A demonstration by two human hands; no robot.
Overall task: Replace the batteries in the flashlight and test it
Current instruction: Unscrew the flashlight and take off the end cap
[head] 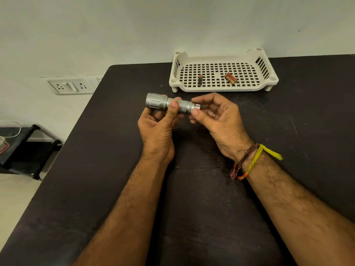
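A silver flashlight (pixel 159 102) is held level above the black table (pixel 288 131), its wide head pointing left. My left hand (pixel 159 121) grips its body, with the thumb across the knurled barrel. My right hand (pixel 215 116) pinches the tail end of the flashlight between thumb and fingertips. Whether the tail cap is on or off the barrel is hidden by the fingers. Behind the hands, a white perforated tray (pixel 222 87) holds a single dark battery (pixel 200 80) on the left and a small orange-red pack of batteries (pixel 230 78) on the right.
The tray stands against the wall at the table's back edge. The table's left edge runs diagonally past a wall socket panel (pixel 71 86). A black stand (pixel 25 150) sits on the floor at the left.
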